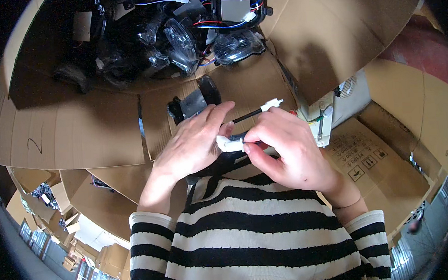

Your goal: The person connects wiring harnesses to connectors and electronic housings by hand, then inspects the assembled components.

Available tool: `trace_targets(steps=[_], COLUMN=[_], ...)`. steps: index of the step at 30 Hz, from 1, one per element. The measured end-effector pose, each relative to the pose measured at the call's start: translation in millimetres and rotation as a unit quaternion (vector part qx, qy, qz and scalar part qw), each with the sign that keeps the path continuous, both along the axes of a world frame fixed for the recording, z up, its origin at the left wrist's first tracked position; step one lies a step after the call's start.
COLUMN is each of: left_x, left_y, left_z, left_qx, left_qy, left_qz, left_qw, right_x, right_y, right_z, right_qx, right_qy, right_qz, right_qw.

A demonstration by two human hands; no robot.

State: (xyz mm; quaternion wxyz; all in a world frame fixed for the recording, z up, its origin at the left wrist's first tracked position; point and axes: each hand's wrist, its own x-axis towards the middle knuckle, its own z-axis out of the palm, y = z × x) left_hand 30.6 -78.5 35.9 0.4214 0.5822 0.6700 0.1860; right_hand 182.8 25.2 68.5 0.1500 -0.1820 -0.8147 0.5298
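Observation:
In front of my striped top, a small white plastic connector (230,144) spans the gap between my two hands. My left hand (187,146) is closed on its left end, with the fingers partly hidden behind the back of the hand. The thumb and forefinger of my right hand (288,149) pinch its other end, where dark wire shows. A black cable ending in a second white plug (271,104) sticks out above my right hand. Just beyond my left fingers is a black part with a grey plate (193,103); whether they touch it, I cannot tell.
A large open cardboard box (95,130) ahead holds several black lamp units (180,42) with clear lenses and coloured wires. At the right stand a white tool or device (326,123) and a printed carton (371,162). More boxes (111,262) fill the lower left.

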Motion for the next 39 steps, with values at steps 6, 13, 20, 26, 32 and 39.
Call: trace_targets(steps=[6,13,20,26,32,39], left_x=[-6.2,-11.8,-9.5,-8.7,-15.9,-22.4], left_y=[4.8,10.6,-13.4,-17.7,-22.3,-18.1], left_z=[3.3,-13.2,-21.9,-20.9,-22.1,-21.2], left_qx=[0.018,0.099,0.072,0.125,0.099,0.063], left_qy=[0.012,-0.109,-0.359,-0.377,-0.377,-0.428], left_qz=[0.008,0.062,0.182,0.194,0.146,0.103], left_qw=[1.000,0.987,0.913,0.897,0.909,0.896], right_x=[-3.0,-1.7,31.2,29.1,25.8,24.3], right_y=[2.3,12.4,28.1,31.5,36.3,37.4], right_z=[-3.0,-4.7,15.5,13.0,12.0,15.5], right_qx=[0.073,-0.008,-0.186,-0.242,-0.225,-0.189], right_qy=[-0.073,-0.034,-0.059,-0.048,-0.044,-0.098], right_qz=[-0.016,-0.035,-0.054,-0.082,-0.057,-0.030], right_qw=[0.995,0.999,0.979,0.966,0.972,0.977])
